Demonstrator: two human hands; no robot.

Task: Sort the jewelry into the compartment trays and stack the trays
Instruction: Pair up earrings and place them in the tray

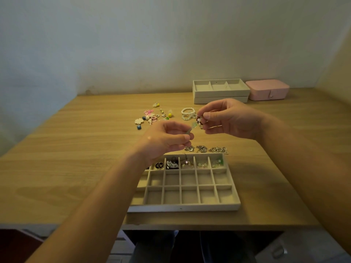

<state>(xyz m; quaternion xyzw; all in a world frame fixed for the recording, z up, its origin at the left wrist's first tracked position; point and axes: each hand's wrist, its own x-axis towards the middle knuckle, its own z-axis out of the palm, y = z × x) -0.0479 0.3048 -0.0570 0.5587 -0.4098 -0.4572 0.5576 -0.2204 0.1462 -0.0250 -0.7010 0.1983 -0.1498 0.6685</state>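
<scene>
The grey tray [182,207] sits at 6 o'clock by the near edge of the table [85,149]. Only its far row holds jewelry. Above it, the left hand [167,141] pinches a pale green piece [191,127]. The right hand [228,118] pinches a beaded bit [200,121]. Silver chains [207,149] lie behind the tray. Loose pieces [152,116] lie at 11 o'clock and stacked trays [221,91] at 1 o'clock. There is bare wood at 9 o'clock.

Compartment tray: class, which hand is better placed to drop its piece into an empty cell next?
Probably the left hand: it pinches the green piece just beyond the tray, nearest its empty cells; the right hand pinches a beaded piece farther back.
</scene>
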